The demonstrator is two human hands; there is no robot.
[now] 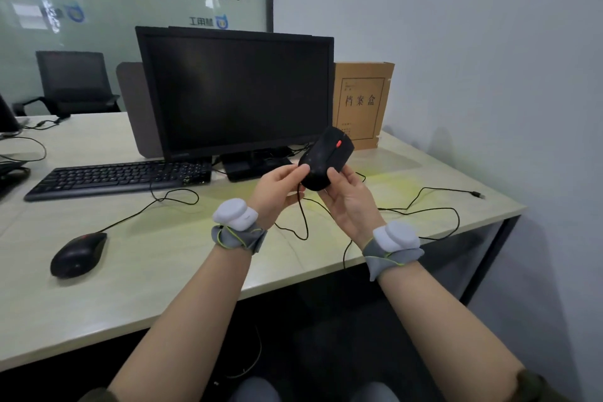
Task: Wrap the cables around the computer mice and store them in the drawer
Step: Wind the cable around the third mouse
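A black computer mouse (326, 157) with a red scroll wheel is held up above the desk in front of the monitor. My right hand (350, 197) cups it from below and the right. My left hand (277, 191) pinches its left side, where the thin black cable (434, 210) leaves it. That cable hangs in loops over the desk and ends in a USB plug (478, 195) at the right. A second black mouse (78, 254) lies on the desk at the left, its cable (146, 209) unwound and trailing toward the keyboard. No drawer is in view.
A black monitor (235, 91) and keyboard (117, 178) stand on the light desk (163, 271). A brown file box (362, 104) leans by the wall at the right. An office chair (71, 81) and more cables sit at the far left.
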